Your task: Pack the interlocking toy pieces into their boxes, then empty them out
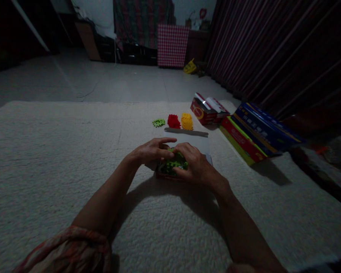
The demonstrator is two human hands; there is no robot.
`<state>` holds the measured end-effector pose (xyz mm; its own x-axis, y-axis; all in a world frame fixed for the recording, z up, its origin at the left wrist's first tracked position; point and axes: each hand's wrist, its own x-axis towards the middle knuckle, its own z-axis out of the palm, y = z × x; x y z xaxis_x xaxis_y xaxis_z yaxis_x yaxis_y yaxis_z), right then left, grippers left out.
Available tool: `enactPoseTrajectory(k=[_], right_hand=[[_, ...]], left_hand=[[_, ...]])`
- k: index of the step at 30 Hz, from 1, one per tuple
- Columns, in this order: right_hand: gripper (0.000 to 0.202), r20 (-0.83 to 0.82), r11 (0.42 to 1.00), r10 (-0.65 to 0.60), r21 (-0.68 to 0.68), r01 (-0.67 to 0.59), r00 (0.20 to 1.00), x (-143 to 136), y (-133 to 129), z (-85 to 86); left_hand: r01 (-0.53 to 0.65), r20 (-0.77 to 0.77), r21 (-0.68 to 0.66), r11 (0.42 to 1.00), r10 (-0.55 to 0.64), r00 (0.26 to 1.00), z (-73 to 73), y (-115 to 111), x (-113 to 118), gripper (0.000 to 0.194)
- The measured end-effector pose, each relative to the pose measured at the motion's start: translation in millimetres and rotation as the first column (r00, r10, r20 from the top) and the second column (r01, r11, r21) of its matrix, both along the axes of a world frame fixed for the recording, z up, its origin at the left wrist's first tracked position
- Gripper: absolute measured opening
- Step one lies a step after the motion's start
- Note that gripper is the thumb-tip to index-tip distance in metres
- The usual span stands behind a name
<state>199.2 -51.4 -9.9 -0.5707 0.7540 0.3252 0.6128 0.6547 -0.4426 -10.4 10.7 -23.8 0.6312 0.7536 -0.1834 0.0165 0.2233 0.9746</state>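
Note:
A small open carton (170,176) stands on the quilted mat in front of me, its pale lid flap (199,142) folded back on the far side. Inside lie several green toothed, gear-like plastic pieces (174,163). My left hand (155,149) is over the carton's left side, fingers stretched out and apart, with fingertips near the pieces and my right hand. From the right, my right hand (194,163) curls its fingers and thumb round some of the green pieces. Beyond the flap are a lone green gear piece (158,123), a red stack (174,121) and a yellow stack (186,121) of similar pieces.
To the right on the mat (74,159) stand a red and white box (204,110) and a larger blue, red and yellow-green box (250,132). Farther off are tiled floor (136,83), a red checked cloth (172,45), a yellow object (190,66) and dark curtains (244,45).

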Motion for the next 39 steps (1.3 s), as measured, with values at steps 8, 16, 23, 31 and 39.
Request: enactPoseTrajectory(k=[8,16,23,31,39], right_hand=[[0.039,0.154,0.99,-0.14,0.055,0.133,0.978,44.2,1.0,12.2],[0.036,0.333,0.979,-0.199,0.036,0.198,0.922,56.7,-9.3,-0.4],[0.038,0.371,0.974,-0.217,0.019,0.227,0.903,55.9,-12.6,1.0],[0.026,0.258,0.989,-0.149,0.046,0.141,0.955,48.1,-12.2,5.0],[0.023,0.155,0.956,-0.223,0.228,0.185,0.962,30.7,-4.2,-1.3]], left_hand=[[-0.248,0.004,0.15,0.957,0.25,0.968,6.4,2.8,-10.7,0.05],[-0.268,-0.033,0.145,0.952,0.276,0.961,2.2,9.7,-16.4,0.04],[-0.294,-0.069,0.091,0.951,0.3,0.951,1.8,11.2,-16.7,0.038],[-0.329,-0.043,0.073,0.942,0.332,0.942,1.4,11.1,-14.2,0.035],[-0.505,0.07,0.073,0.86,0.5,0.863,-2.6,19.5,-22.9,0.031]])
